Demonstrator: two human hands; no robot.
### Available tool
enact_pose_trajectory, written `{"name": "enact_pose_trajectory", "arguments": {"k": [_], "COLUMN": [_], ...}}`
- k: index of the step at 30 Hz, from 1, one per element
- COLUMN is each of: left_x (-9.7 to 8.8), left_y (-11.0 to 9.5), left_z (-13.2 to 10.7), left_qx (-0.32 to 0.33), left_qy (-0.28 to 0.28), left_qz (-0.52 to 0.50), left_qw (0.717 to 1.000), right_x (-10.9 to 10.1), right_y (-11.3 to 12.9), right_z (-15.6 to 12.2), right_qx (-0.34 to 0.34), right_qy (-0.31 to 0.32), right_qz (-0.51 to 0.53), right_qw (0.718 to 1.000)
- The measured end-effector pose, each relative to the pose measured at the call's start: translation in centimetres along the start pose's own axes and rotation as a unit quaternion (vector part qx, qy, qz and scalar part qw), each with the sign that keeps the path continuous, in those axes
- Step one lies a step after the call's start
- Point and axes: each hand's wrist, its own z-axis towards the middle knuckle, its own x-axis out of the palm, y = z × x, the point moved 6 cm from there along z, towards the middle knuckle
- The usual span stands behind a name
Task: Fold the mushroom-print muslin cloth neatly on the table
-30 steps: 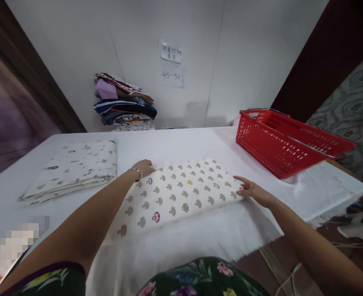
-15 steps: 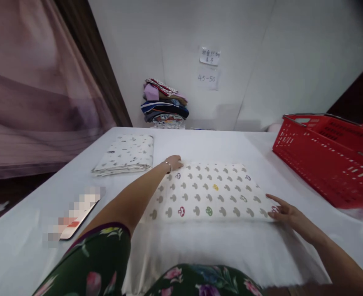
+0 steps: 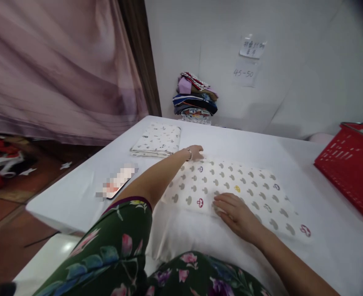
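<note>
A white cloth printed with mushrooms [image 3: 249, 181] lies spread as a flat rectangle in front of me. My left hand [image 3: 196, 152] is at its far left corner, with thumb and fingers apart and nothing visible between them. Over the near edge, left of the middle, my right hand [image 3: 238, 216] rests on the cloth, fingers stretched and slightly bent. It covers part of the print. Behind my left forearm sits a folded white cloth with a small grey print [image 3: 159, 137].
A phone with a blurred screen [image 3: 118, 181] lies left of my left arm on the white table [image 3: 76, 197]. The red basket [image 3: 351, 168] stands at the right. Stacked folded fabrics [image 3: 195, 98] rise behind the far edge, against the wall. A pink curtain [image 3: 76, 61] hangs at the left.
My right hand has moved left from the cloth's near right corner to its near edge. My left hand stays at the far left corner. The view has turned left.
</note>
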Motion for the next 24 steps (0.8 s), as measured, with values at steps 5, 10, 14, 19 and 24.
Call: {"name": "enact_pose_trajectory", "arguments": {"k": [5, 10, 14, 19, 24], "left_x": [-3.2, -0.6, 4.5, 6.1, 6.0], "left_y": [4.9, 9.3, 9.3, 7.4, 6.8], "left_z": [-6.9, -16.4, -20.9, -22.1, -22.0], "left_qx": [-0.04, -0.123, -0.173, -0.173, -0.142], "left_qy": [-0.097, -0.177, -0.143, -0.197, -0.252], "left_qz": [-0.041, -0.091, -0.187, -0.194, -0.272], "left_qw": [0.994, 0.972, 0.956, 0.945, 0.918], "right_x": [4.3, 7.8, 7.2, 6.8, 7.2], "right_y": [-0.8, -2.3, -1.9, -0.9, -1.1], "right_z": [2.7, 2.1, 2.2, 2.1, 1.3], "right_qx": [-0.002, 0.02, 0.022, 0.027, 0.03], "right_qy": [0.094, 0.149, 0.143, 0.146, 0.136], "right_qz": [-0.07, -0.115, -0.114, -0.114, -0.106], "right_qw": [0.993, 0.982, 0.983, 0.982, 0.985]}}
